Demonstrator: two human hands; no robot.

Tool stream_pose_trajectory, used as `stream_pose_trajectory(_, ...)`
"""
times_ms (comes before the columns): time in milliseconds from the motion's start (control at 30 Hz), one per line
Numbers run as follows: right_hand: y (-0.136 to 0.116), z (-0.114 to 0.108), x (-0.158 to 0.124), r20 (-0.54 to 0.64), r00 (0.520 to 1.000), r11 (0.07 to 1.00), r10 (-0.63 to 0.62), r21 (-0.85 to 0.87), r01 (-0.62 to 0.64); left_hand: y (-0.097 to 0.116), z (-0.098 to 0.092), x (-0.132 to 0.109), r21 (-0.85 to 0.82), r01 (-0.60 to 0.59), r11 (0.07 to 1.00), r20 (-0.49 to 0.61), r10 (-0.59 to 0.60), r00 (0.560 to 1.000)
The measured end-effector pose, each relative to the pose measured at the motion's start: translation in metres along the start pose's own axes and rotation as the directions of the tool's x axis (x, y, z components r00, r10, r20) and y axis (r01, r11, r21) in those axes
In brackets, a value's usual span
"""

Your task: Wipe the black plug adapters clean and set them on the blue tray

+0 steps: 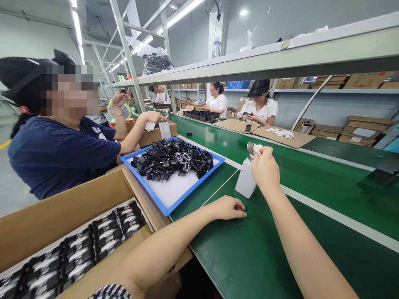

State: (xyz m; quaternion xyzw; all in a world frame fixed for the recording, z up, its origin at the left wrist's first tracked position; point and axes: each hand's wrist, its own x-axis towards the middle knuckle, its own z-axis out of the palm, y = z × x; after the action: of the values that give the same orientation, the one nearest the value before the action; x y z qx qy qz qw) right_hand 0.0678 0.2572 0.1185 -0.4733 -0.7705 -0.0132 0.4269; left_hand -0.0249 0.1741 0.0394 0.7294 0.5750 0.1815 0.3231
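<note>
From the head camera, the person's right hand [264, 172] is raised over the green bench [249, 257], its fingers pinched together on a small white wipe [257, 148]. The wipe touches the metal pump top [250, 146] of a white plastic dispenser bottle [246, 178], though the picture does not settle exactly what the wipe is made of. The bottle stands on the bench just right of the blue-rimmed tray [196, 188], close beneath the right hand. The left hand [229, 208] rests on the bench just in front of the tray, holding nothing, its fingers lightly curled together, with a ring on one of them.

The tray carries a heap of loose black plug adapters [173, 155], some with metal prongs showing. Left of the tray and nearest the person, an open cardboard box [62, 211] holds black adapters set in neat rows [77, 257]. Also left of the tray, a seated co-worker [59, 153] in a navy shirt rests a hand [154, 118] by a white card [165, 130]. Well beyond the tray, another co-worker [262, 110] in a white shirt works at the far side of the bench.
</note>
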Motion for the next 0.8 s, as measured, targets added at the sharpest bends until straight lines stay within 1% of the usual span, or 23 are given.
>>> stream_pose_trajectory(133, -0.002, -0.012, 0.002, 0.026, 0.999, 0.998, -0.023, -0.064, 0.025, 0.000, 0.000, 0.000, -0.009, -0.002, 1.000, -0.002, 0.002, 1.000)
stream_pose_trajectory(200, -0.002, -0.019, 0.004, 0.016, 0.999, 0.998, -0.049, -0.041, 0.050, 0.000, 0.000, 0.000, -0.015, 0.000, 1.000, -0.003, 0.000, 1.000)
stream_pose_trajectory(267, -0.001, -0.023, 0.006, 0.002, 0.999, 0.999, -0.032, 0.009, 0.032, -0.001, 0.000, 0.000, -0.019, 0.002, 1.000, -0.002, -0.002, 1.000)
stream_pose_trajectory(367, 0.003, -0.027, 0.010, 0.025, 0.995, 0.986, 0.099, 0.135, -0.102, -0.001, 0.000, 0.000, -0.024, 0.003, 1.000, -0.002, -0.003, 1.000)
stream_pose_trajectory(433, 0.007, -0.027, 0.013, 0.059, 0.975, 0.941, 0.214, 0.256, -0.222, -0.001, 0.000, 0.000, -0.029, 0.003, 1.000, 0.001, -0.003, 1.000)
stream_pose_trajectory(500, 0.013, -0.025, 0.017, 0.097, 0.941, 0.848, 0.324, 0.411, -0.334, -0.001, 0.000, 0.000, -0.037, 0.008, 0.999, 0.005, -0.008, 1.000)
stream_pose_trajectory(567, 0.019, -0.022, 0.021, 0.147, 0.905, 0.693, 0.400, 0.598, -0.404, -0.001, 0.000, 0.000, -0.048, 0.018, 0.999, 0.009, -0.018, 1.000)
stream_pose_trajectory(633, 0.025, -0.019, 0.025, 0.212, 0.886, 0.506, 0.412, 0.755, -0.416, -0.002, 0.001, 0.000, -0.060, 0.025, 0.998, 0.012, -0.025, 1.000)
stream_pose_trajectory(700, 0.033, -0.015, 0.027, 0.258, 0.884, 0.363, 0.389, 0.840, -0.404, -0.002, 0.001, 0.000, -0.074, 0.031, 0.997, 0.014, -0.030, 0.999)
stream_pose_trajectory(733, 0.037, -0.013, 0.028, 0.270, 0.884, 0.320, 0.380, 0.859, -0.400, -0.002, 0.001, 0.000, -0.079, 0.035, 0.996, 0.014, -0.034, 0.999)
stream_pose_trajectory(767, 0.041, -0.011, 0.029, 0.276, 0.884, 0.300, 0.377, 0.867, -0.399, -0.002, 0.001, 0.000, -0.083, 0.041, 0.996, 0.014, -0.040, 0.999)
stream_pose_trajectory(800, 0.044, -0.008, 0.029, 0.272, 0.882, 0.300, 0.384, 0.867, -0.398, -0.002, 0.000, 0.000, -0.084, 0.049, 0.995, 0.014, -0.048, 0.999)
